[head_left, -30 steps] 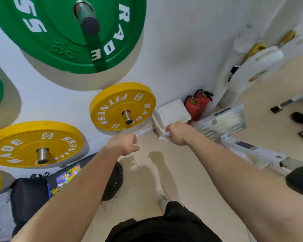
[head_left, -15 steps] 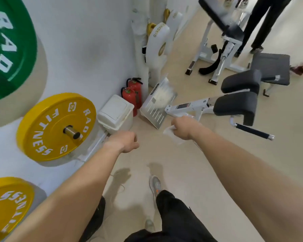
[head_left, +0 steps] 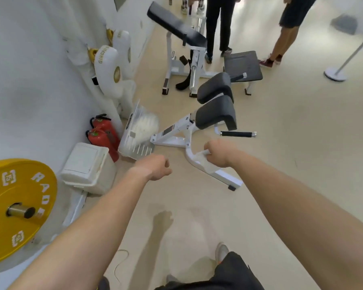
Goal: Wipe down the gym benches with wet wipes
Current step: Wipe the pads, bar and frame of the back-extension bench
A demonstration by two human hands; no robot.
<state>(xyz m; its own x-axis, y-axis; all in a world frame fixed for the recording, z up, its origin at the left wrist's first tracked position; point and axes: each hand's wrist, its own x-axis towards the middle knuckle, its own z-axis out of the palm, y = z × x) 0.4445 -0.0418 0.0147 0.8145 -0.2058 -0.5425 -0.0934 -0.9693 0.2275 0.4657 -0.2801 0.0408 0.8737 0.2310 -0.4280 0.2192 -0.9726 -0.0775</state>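
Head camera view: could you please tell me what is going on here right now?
A person holds a white wet wipe in the right hand, fingers curled round it. The left hand is curled into a fist and holds nothing. Both are held out towards the white-framed bench with dark pads, apparently not yet touched.

Arms: left forearm (head_left: 88,227) and right forearm (head_left: 291,195) bare along whole visible length. Left hand (head_left: 155,167) and right hand (head_left: 218,152) bare. Lower body: black garment (head_left: 233,273), probably shorts; hem blurred. Footwear: grey shoe (head_left: 221,251) with small orange accent at rear; second grey shoe (head_left: 171,278) partly hidden, blurred.
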